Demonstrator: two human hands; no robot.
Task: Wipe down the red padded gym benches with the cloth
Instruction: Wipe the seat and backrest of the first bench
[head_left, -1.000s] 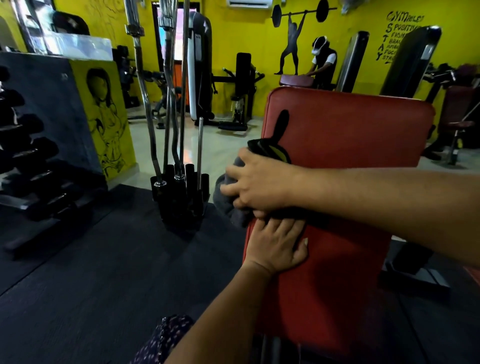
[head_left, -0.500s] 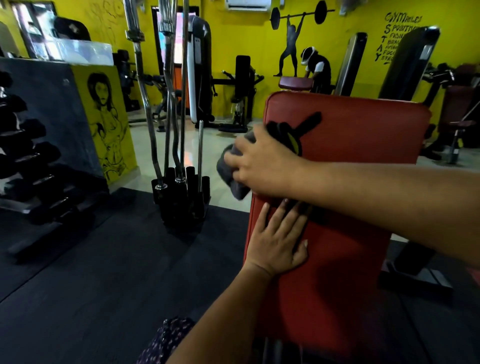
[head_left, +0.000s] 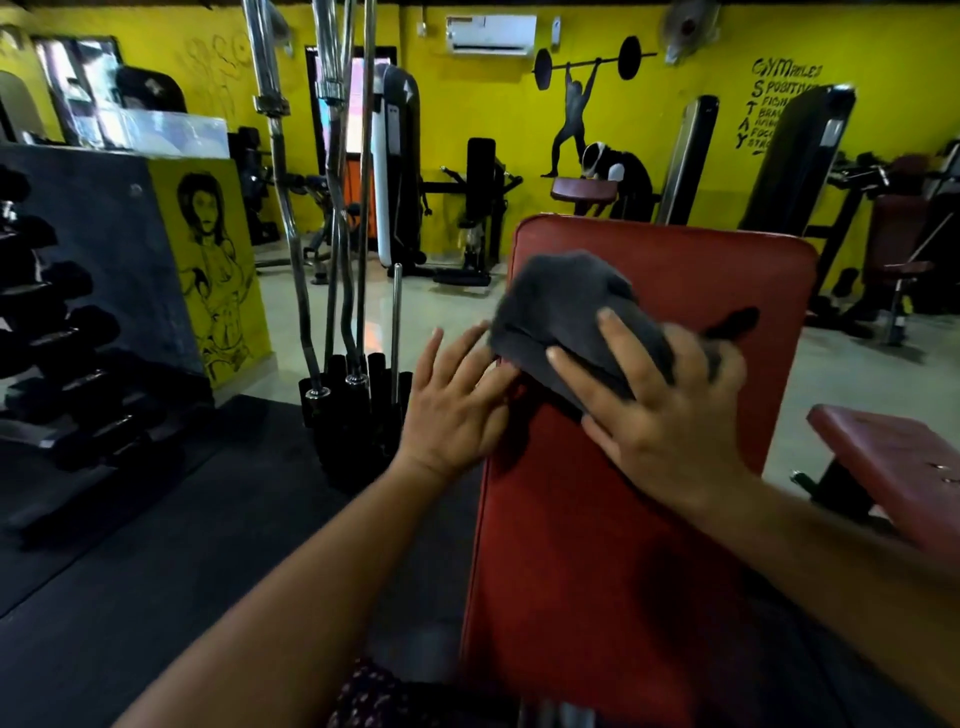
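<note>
The red padded bench (head_left: 597, 545) rises in front of me, its pad tilted up and away. A dark grey cloth (head_left: 561, 301) lies bunched on the pad's upper left part. My right hand (head_left: 660, 415) lies over the cloth with fingers spread and presses it against the pad. My left hand (head_left: 457, 395) is at the pad's left edge with straight fingers, its fingertips touching the cloth's near left corner. A black strap-like end of the cloth (head_left: 732, 322) sticks out to the right of my right hand.
A black floor stand with upright steel bars (head_left: 353, 384) is just left of the bench. A dumbbell rack (head_left: 52, 338) fills the far left. A second red bench (head_left: 893, 467) sits low at the right. A person (head_left: 613, 171) bends over another pad at the back wall.
My right hand has swung from the pad's left edge toward its middle, carrying the cloth up and right. My left hand has slid up off the pad face to its left edge.
</note>
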